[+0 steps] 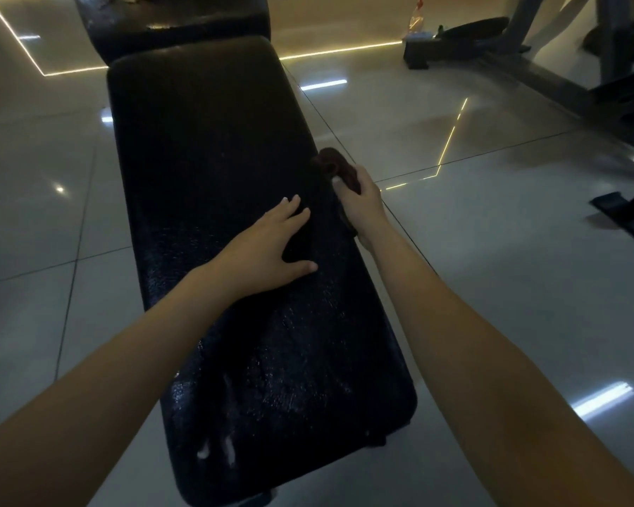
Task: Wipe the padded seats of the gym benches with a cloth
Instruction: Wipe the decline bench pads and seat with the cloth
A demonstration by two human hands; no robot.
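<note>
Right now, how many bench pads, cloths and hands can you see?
Bench pads: 2, the long pad and the far pad
Cloths: 1, the dark red cloth
Hands: 2, the left hand flat on the long pad and the right hand gripping the dark red cloth
Total: 5

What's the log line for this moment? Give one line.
left hand: flat on bench pad | right hand: grips dark cloth at pad's right edge
</note>
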